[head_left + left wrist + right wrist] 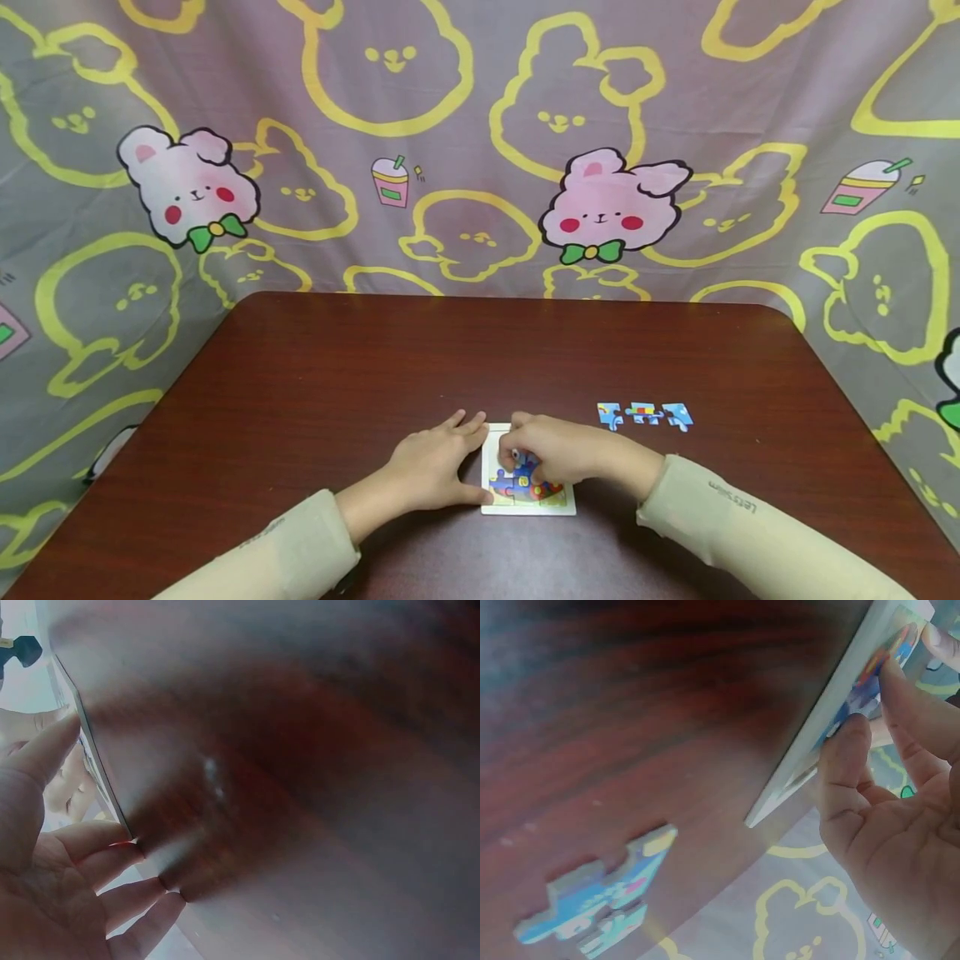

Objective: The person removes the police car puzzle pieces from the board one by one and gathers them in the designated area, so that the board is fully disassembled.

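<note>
A jigsaw puzzle board [486, 467] with a pale frame lies near the table's front edge, its lower part filled with blue, red and yellow pieces. Along the board's left side rests my left hand [435, 462], thumb at the lower corner and fairly straight fingers at the upper one; the left wrist view shows these fingers [133, 904] by the edge. Over the board, my right hand [555, 450] pinches a blue puzzle piece [528, 460] between thumb and curled fingers. The piece sits among the others, partly hidden by the fingers; whether it lies flat I cannot tell.
Three loose pieces lie in a row beyond my right forearm: a left piece [608, 414], a middle piece [643, 412] and a right piece [677, 414]. The brown table [375, 350] ends at a patterned curtain [465, 167] at the back and sides.
</note>
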Demonstrator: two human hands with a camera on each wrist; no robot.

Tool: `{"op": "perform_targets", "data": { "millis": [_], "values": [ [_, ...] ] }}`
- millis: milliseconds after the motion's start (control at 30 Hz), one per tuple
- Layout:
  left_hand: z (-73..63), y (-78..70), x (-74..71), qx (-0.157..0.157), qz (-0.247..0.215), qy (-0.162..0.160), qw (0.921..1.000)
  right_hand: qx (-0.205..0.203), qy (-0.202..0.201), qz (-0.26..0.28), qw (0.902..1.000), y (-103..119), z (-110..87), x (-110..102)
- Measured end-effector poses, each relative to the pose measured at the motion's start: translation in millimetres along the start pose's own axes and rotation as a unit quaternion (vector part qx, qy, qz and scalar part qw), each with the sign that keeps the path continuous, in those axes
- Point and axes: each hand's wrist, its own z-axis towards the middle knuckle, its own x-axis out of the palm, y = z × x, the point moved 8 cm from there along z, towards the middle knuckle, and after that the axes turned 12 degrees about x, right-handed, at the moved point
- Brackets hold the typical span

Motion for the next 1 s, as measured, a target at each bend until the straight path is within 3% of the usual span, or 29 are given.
{"op": "perform_targets", "data": {
  "millis": [500,1000],
  "values": [
    [-0.6,0.1,1.2,0.001,0.005,-0.001,1.0000,0.004,-0.008,0.074,0.9973,-12,-5.7,1],
    [0.5,0.3,-0.4,0.000,0.008,0.001,1.0000,-0.026,-0.052,0.100,0.9933,-16,-5.0,-11]
  ]
}}
